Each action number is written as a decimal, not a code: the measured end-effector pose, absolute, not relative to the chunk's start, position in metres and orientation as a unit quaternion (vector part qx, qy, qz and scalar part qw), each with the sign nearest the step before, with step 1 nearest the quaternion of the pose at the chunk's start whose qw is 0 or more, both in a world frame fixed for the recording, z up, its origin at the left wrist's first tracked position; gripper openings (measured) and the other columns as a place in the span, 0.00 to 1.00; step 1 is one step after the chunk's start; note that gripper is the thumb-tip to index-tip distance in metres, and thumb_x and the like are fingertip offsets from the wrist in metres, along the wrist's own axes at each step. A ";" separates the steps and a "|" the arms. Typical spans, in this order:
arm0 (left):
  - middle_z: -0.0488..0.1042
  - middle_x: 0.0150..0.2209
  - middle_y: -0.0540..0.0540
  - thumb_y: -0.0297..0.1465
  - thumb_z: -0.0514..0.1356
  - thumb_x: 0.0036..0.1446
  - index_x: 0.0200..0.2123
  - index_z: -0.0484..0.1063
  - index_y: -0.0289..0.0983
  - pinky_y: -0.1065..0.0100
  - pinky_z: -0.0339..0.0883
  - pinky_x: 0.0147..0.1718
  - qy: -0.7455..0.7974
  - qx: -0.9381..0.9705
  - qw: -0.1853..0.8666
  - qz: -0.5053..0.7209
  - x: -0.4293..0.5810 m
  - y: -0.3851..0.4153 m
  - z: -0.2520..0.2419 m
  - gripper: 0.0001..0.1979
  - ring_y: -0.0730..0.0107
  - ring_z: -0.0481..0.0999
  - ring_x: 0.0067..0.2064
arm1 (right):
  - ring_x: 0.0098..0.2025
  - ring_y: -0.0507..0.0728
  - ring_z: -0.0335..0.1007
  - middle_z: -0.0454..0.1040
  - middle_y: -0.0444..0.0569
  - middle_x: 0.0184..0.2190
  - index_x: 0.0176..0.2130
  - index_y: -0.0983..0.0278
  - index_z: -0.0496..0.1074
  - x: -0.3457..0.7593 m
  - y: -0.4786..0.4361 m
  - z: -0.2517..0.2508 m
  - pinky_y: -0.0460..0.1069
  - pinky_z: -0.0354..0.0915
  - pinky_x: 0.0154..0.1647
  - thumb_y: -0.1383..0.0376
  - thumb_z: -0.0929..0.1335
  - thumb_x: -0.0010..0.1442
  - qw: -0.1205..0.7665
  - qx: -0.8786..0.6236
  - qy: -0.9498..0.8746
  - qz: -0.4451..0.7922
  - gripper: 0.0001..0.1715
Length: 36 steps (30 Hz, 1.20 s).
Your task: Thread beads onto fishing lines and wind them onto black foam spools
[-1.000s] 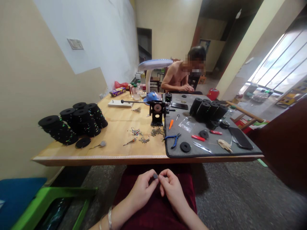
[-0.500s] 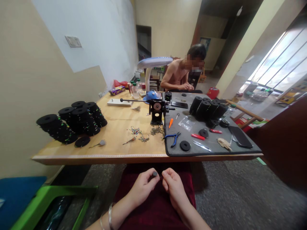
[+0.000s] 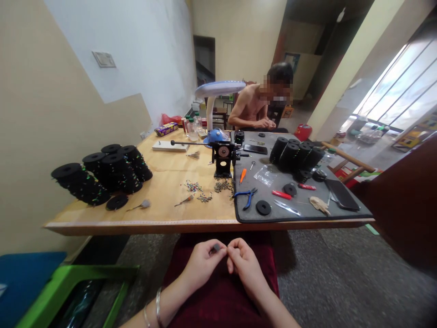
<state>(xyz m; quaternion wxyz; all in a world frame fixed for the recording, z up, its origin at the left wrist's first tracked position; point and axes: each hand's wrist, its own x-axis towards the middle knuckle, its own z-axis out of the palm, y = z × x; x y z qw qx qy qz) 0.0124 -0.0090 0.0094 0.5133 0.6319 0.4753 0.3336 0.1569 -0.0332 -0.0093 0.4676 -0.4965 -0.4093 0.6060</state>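
Note:
Over the dark red cloth (image 3: 218,291) on the lap, my left hand (image 3: 205,259) is closed around a small dark grey piece (image 3: 215,248), which shows between thumb and forefinger. My right hand (image 3: 242,259) is pinched, its fingertips meeting those of my left hand; whatever lies between them is too small to make out. On the table edge beyond sit a pile of small coloured beads (image 3: 193,186), small metal pieces (image 3: 205,198) and a thin tool with a grey tuft (image 3: 184,200). A black winding device (image 3: 223,159) stands behind them.
Stacked black foam spools (image 3: 116,173) stand at the left, more spools (image 3: 293,155) at the right. Blue pliers (image 3: 247,198), scissors (image 3: 287,207) and a foam ring (image 3: 263,207) lie on the grey mat (image 3: 273,217). A lamp (image 3: 215,91) and another person (image 3: 249,107) are across the table.
My right hand has shifted slightly left, so the fingertips of both hands now meet. The grey piece in my left hand has tilted and moved a little left.

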 end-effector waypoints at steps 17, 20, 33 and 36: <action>0.59 0.18 0.56 0.38 0.53 0.57 0.33 0.68 0.36 0.72 0.54 0.24 0.496 0.535 0.527 0.436 0.000 0.007 0.005 0.11 0.74 0.59 0.22 | 0.12 0.46 0.49 0.61 0.34 0.08 0.25 0.62 0.60 0.158 -0.037 -0.007 0.43 0.45 0.18 0.62 0.64 0.51 0.437 -0.514 -0.413 0.611 0.09; 0.65 0.23 0.52 0.37 0.56 0.55 0.36 0.69 0.35 0.72 0.56 0.25 0.487 0.508 0.567 0.428 -0.007 0.010 0.007 0.11 0.74 0.63 0.25 | 0.12 0.45 0.45 0.61 0.34 0.09 0.26 0.61 0.59 0.160 -0.037 -0.004 0.43 0.41 0.17 0.59 0.65 0.51 0.461 -0.508 -0.378 0.622 0.11; 0.63 0.22 0.54 0.42 0.65 0.47 0.27 0.70 0.33 0.74 0.50 0.21 0.431 0.482 0.683 0.339 0.010 0.001 0.013 0.17 0.79 0.57 0.22 | 0.14 0.46 0.49 0.68 0.39 0.13 0.27 0.62 0.60 0.159 -0.038 -0.001 0.42 0.44 0.17 0.48 0.68 0.52 0.450 -0.496 -0.408 0.621 0.22; 0.63 0.21 0.54 0.42 0.65 0.47 0.24 0.68 0.34 0.74 0.52 0.22 0.438 0.496 0.664 0.347 0.013 0.003 0.017 0.16 0.78 0.59 0.23 | 0.14 0.46 0.52 0.71 0.42 0.15 0.28 0.63 0.62 0.161 -0.038 -0.002 0.42 0.45 0.16 0.45 0.68 0.52 0.439 -0.482 -0.404 0.641 0.25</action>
